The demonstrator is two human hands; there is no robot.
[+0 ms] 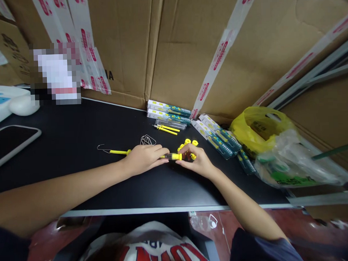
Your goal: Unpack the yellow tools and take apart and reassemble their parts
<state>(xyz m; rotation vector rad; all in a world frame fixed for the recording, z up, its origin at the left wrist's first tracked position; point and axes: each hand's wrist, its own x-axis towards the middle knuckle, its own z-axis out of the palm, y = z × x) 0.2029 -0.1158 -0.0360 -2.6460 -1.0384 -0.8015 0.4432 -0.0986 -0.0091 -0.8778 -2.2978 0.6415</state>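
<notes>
Currently, the left grip [145, 160] is closed around the clear tube [166, 156], and the right grip [199, 161] pinches the yellow cap [177, 156] at its right end. The tube is over the table [77, 130], between loose metal hooks [147, 139] and the front edge [165, 210].

Cardboard [189, 65]: brown, taped, 12 o'clock
Tabletop [77, 126]: black, pale edge [151, 210] at 6 o'clock
Floor [42, 245]: reddish, 5 and 8 o'clock
Metal frame [325, 199]: grey, 2 to 4 o'clock
</notes>
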